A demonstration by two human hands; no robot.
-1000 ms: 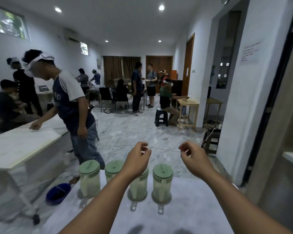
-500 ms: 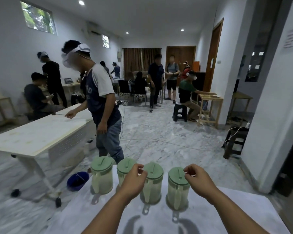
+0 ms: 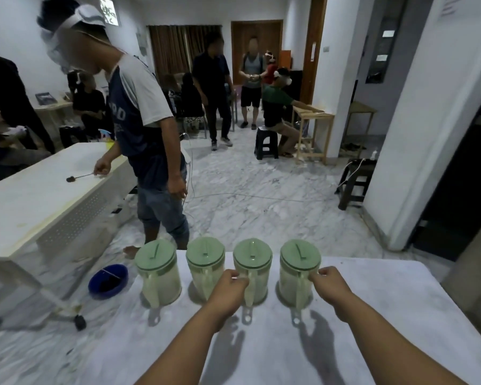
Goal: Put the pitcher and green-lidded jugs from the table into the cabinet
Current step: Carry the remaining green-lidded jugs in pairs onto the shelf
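Both hands are now lowering onto translucent green-lidded plastic jugs along the white table's point(image 3: 372, 315) far edge. The left hand point(image 3: 228, 287) is closing on the third jug's point(image 3: 252, 270) handle, and the right hand point(image 3: 329, 282) on the end jug's point(image 3: 299, 270) handle — lifting can start.

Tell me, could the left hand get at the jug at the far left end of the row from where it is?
Probably yes. The left hand is at the third jug, and the far-left jug stands at the same table edge with its handle facing the person. Only the second jug stands between, so the hand must come round its near side.
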